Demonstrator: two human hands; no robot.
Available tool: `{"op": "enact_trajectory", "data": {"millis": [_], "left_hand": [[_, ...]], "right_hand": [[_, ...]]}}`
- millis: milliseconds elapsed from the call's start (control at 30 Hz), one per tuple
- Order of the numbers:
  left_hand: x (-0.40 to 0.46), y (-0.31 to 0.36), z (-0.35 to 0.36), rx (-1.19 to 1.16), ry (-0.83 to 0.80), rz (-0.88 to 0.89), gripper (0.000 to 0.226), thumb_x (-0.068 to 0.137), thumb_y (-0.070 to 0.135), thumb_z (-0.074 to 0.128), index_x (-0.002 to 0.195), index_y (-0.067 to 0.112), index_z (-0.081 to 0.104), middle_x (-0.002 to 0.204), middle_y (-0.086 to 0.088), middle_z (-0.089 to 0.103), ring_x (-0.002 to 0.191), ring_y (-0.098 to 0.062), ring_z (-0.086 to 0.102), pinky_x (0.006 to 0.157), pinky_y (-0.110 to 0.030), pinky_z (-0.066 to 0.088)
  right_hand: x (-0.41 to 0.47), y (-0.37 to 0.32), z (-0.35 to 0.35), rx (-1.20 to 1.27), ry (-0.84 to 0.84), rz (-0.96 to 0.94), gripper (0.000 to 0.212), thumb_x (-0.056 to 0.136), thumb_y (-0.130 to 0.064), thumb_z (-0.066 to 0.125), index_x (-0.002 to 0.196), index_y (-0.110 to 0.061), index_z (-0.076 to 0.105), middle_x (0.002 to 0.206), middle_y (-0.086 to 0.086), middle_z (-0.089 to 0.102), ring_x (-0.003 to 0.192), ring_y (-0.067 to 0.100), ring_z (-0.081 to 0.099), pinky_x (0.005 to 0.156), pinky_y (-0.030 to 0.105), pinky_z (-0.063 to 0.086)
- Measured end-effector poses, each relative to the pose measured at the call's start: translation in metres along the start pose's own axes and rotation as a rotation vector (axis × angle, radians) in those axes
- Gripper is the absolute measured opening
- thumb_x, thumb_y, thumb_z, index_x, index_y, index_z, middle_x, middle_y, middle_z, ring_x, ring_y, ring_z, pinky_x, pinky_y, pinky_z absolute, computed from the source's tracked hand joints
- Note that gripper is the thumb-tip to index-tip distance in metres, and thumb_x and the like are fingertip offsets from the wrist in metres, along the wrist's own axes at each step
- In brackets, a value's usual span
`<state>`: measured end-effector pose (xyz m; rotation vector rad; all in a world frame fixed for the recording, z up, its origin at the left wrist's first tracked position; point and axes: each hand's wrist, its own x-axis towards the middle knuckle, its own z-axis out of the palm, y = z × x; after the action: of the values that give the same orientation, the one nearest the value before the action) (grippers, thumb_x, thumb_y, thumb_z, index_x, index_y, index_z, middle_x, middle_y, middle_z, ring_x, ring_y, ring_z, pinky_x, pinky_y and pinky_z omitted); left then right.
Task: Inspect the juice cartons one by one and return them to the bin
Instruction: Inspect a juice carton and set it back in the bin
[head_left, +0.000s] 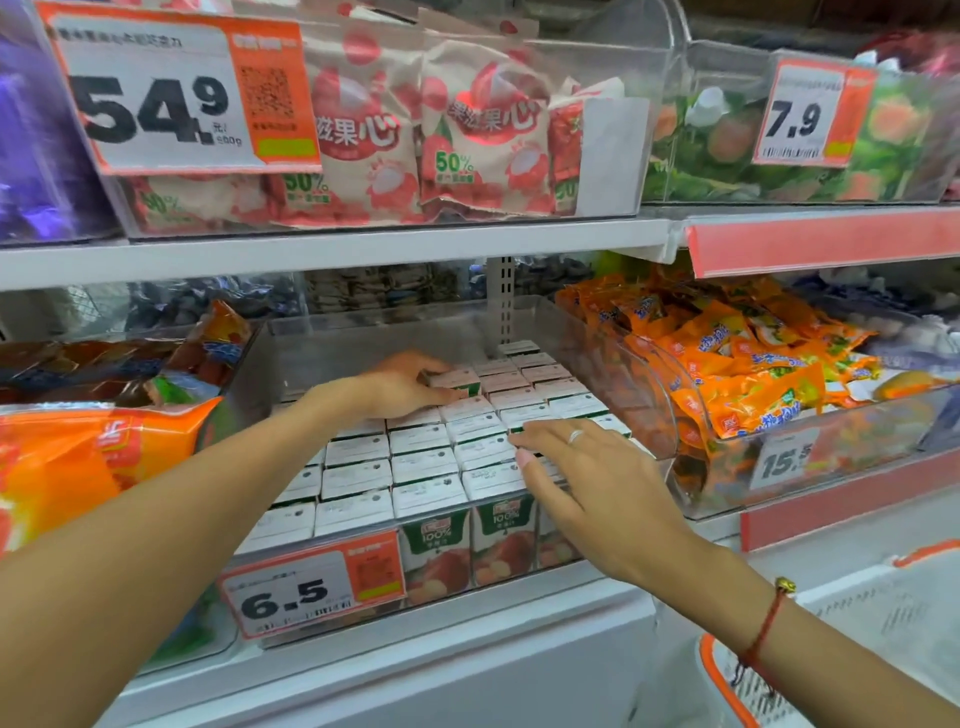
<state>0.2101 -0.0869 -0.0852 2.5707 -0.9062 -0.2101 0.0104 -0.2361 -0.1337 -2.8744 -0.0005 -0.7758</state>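
The clear bin (291, 358) sits on the middle shelf, its long axis running from near to far, packed with rows of juice cartons (415, 457) standing upright, white tops showing. Only the near row shows its faces through the front wall: green bands, "100%", red fruit below. A price tag (311, 592) reading 6.5 hangs on the bin's near-left front.

One carton (457, 383) stands higher than its neighbours, in the far middle of the bin. The left hand (400, 387) has it: thumb on the near side, fingers curled over the far side, so the carton lies straight to the right of the palm, its short white top level and a strip of green side visible under it. It looks square-edged and undented from here, though little of it shows. Whether it is coming out or going back in, I cannot say; the gap under it seems to be its own slot, so the move either way is straight up or down.

The right hand (576, 467) is nearer, over the near-right rows, fingers straight and spread, lying flat across the carton tops and holding nothing. A ring shows on one finger and a red cord at the wrist.

Beside the bin, orange snack packs (727, 358) fill the right-hand bin, well apart from both hands.
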Motion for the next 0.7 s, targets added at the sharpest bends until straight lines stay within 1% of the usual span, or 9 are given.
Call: {"op": "enact_trajectory", "data": {"millis": [133, 233, 300, 333, 400, 467, 533, 600, 700], "left_hand": [[0.004, -0.002, 0.002, -0.051, 0.009, 0.061, 0.045, 0.095, 0.035, 0.059, 0.139, 0.026, 0.049, 0.14, -0.003, 0.053, 0.122, -0.019, 0.05, 0.103, -0.027, 0.039], [0.007, -0.005, 0.003, -0.059, -0.012, 0.051, 0.037, 0.097, 0.034, 0.057, 0.133, 0.027, 0.055, 0.141, 0.001, 0.053, 0.127, -0.019, 0.049, 0.103, -0.024, 0.036], [0.008, -0.007, 0.004, -0.059, -0.009, 0.047, 0.035, 0.097, 0.035, 0.057, 0.131, 0.029, 0.057, 0.14, 0.002, 0.053, 0.126, -0.019, 0.049, 0.098, -0.023, 0.035], [0.01, -0.008, 0.004, -0.051, -0.011, 0.043, 0.033, 0.097, 0.035, 0.057, 0.129, 0.031, 0.058, 0.14, 0.002, 0.053, 0.125, -0.019, 0.049, 0.096, -0.022, 0.034], [0.012, -0.009, 0.002, -0.034, 0.004, 0.044, 0.03, 0.098, 0.038, 0.054, 0.127, 0.032, 0.06, 0.142, 0.003, 0.051, 0.129, -0.02, 0.047, 0.099, -0.023, 0.033], [0.016, -0.01, 0.0, -0.005, 0.074, 0.081, 0.031, 0.099, 0.037, 0.052, 0.128, 0.028, 0.06, 0.145, 0.001, 0.049, 0.133, -0.021, 0.044, 0.106, -0.028, 0.033], [0.021, -0.01, 0.0, 0.05, 0.111, 0.11, 0.037, 0.1, 0.034, 0.051, 0.135, 0.022, 0.054, 0.148, -0.003, 0.045, 0.136, -0.023, 0.04, 0.111, -0.033, 0.031], [0.027, -0.009, 0.0, 0.061, 0.064, 0.084, 0.044, 0.1, 0.032, 0.052, 0.141, 0.017, 0.048, 0.15, -0.006, 0.043, 0.136, -0.024, 0.04, 0.11, -0.033, 0.03], [0.038, -0.008, -0.001, 0.049, 0.031, 0.07, 0.046, 0.098, 0.033, 0.055, 0.139, 0.014, 0.051, 0.145, -0.01, 0.05, 0.132, -0.025, 0.046, 0.107, -0.032, 0.033]], "right_hand": [[0.001, 0.002, -0.002, 0.018, 0.02, -0.014, 0.057, 0.095, -0.053, 0.019, 0.127, -0.032, 0.061, 0.129, -0.014, 0.06, 0.121, 0.006, 0.05, 0.095, 0.021, 0.033], [-0.001, 0.006, -0.004, 0.038, 0.003, -0.051, 0.058, 0.094, -0.059, 0.018, 0.126, -0.036, 0.061, 0.129, -0.018, 0.059, 0.12, 0.002, 0.048, 0.083, 0.008, 0.026], [-0.004, 0.009, -0.005, 0.111, 0.022, -0.087, 0.052, 0.093, -0.062, 0.028, 0.121, -0.036, 0.063, 0.125, -0.019, 0.06, 0.115, -0.001, 0.051, 0.08, 0.001, 0.028], [-0.006, 0.011, -0.004, 0.162, 0.051, -0.11, 0.048, 0.092, -0.063, 0.035, 0.116, -0.035, 0.066, 0.121, -0.018, 0.062, 0.11, 0.0, 0.054, 0.081, 0.004, 0.035], [-0.011, 0.013, -0.003, 0.238, 0.104, -0.144, 0.042, 0.087, -0.063, 0.049, 0.107, -0.032, 0.07, 0.11, -0.016, 0.065, 0.101, 0.004, 0.059, 0.081, 0.022, 0.048], [-0.013, 0.013, -0.001, 0.26, 0.119, -0.156, 0.041, 0.082, -0.063, 0.057, 0.103, -0.031, 0.072, 0.104, -0.014, 0.065, 0.098, 0.006, 0.06, 0.078, 0.031, 0.051], [-0.012, 0.012, -0.002, 0.269, 0.112, -0.149, 0.042, 0.08, -0.064, 0.058, 0.103, -0.032, 0.071, 0.103, -0.015, 0.065, 0.098, 0.005, 0.059, 0.076, 0.033, 0.052], [-0.012, 0.012, -0.002, 0.285, 0.109, -0.136, 0.041, 0.079, -0.066, 0.058, 0.103, -0.034, 0.071, 0.103, -0.017, 0.064, 0.099, 0.003, 0.058, 0.076, 0.034, 0.052], [-0.01, 0.012, -0.003, 0.287, 0.106, -0.138, 0.041, 0.079, -0.068, 0.057, 0.104, -0.037, 0.07, 0.102, -0.018, 0.064, 0.099, 0.004, 0.058, 0.078, 0.035, 0.052]]}}
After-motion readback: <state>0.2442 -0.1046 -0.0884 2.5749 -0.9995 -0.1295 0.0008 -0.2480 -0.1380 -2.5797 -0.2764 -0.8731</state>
